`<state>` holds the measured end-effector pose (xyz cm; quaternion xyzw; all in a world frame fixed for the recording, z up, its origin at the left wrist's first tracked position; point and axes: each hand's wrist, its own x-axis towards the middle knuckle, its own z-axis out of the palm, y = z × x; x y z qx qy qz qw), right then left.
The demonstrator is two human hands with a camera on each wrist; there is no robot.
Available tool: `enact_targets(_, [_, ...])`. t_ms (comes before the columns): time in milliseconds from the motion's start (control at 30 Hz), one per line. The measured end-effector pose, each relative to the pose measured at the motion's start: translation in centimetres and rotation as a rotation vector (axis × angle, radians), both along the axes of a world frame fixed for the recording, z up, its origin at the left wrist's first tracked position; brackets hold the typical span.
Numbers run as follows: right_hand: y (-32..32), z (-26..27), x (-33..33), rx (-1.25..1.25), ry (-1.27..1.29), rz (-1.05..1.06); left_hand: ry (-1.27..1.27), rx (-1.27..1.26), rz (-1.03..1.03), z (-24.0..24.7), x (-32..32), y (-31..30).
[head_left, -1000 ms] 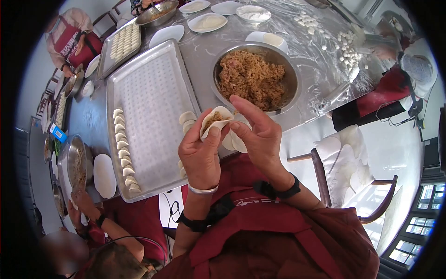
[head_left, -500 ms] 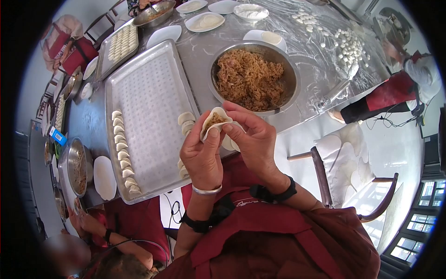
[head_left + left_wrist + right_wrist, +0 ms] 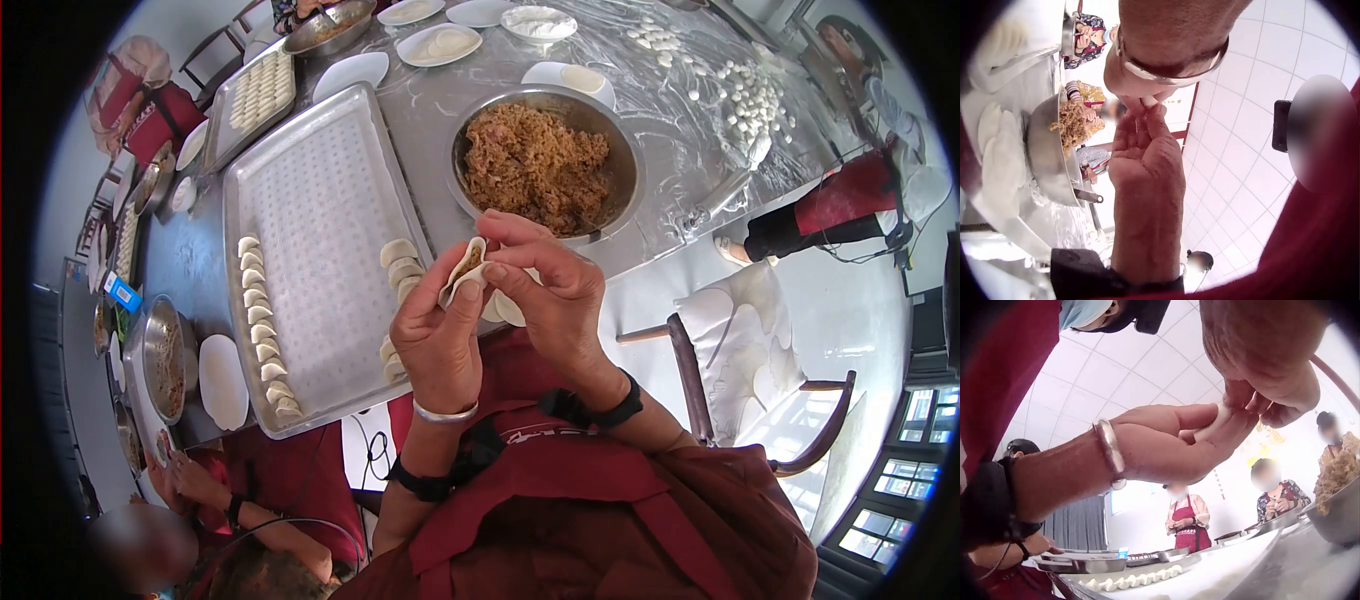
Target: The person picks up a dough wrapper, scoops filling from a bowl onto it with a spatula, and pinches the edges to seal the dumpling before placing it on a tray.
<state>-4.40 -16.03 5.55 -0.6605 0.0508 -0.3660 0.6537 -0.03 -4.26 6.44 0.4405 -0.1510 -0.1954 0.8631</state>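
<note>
A round dough wrapper (image 3: 463, 272), folded partway around brown filling, is held up between both hands in the head view. The left hand (image 3: 436, 340) cradles it from the left, thumb on its near side. At its right edge the right hand (image 3: 548, 295) pinches the dough between thumb and fingers. The right wrist view shows a pale strip of the wrapper (image 3: 1215, 425) between the left hand (image 3: 1166, 440) and the right hand (image 3: 1266, 356). Beyond the hands stands a metal bowl (image 3: 632, 190) of brown filling (image 3: 540, 165).
A large metal tray (image 3: 310, 200) lies left of the hands, with folded dumplings (image 3: 262, 330) along its left side and more at its right edge. Plates of wrappers (image 3: 438, 46) and small dough pieces (image 3: 750, 105) lie farther back. A chair (image 3: 740, 360) stands at right; other people are around the table.
The wrapper has gone from wide open to narrower, its edges drawn closer together. The right hand, more spread earlier, has moved in and now pinches the wrapper's edge.
</note>
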Motion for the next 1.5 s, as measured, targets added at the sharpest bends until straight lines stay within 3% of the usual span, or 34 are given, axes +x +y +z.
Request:
enact_targets(267, [-0.4, 0.5, -0.2, 0.077, 0.047, 0.12, -0.008, -0.016, -0.039, 0.4, -0.1, 0.1])
enact_targets(667, [-0.1, 1.1, -0.3, -0.343, 0.0, -0.11, 0.019, 0.055, 0.002, 1.1, -0.4, 0.3])
enact_targets(967, [-0.6, 1.3, -0.4, -0.379, -0.021, -0.058, -0.021, 0.087, -0.016, 0.8, -0.4, 0.5])
enact_targets(1067, [-0.3, 1.2, -0.6, -0.24, 0.024, -0.038, -0.025, 0.096, -0.006, 1.0, -0.3, 0.6])
enact_targets(1167, [0.0, 1.3, -0.5, -0.252, 0.027, -0.079, -0.033, 0.105, -0.007, 1.0, -0.3, 0.7])
enact_targets(1500, [-1.1, 1.5, -0.5, -0.54, -0.045, -0.091, -0.105, 0.252, -0.052, 1.2, -0.1, 1.1])
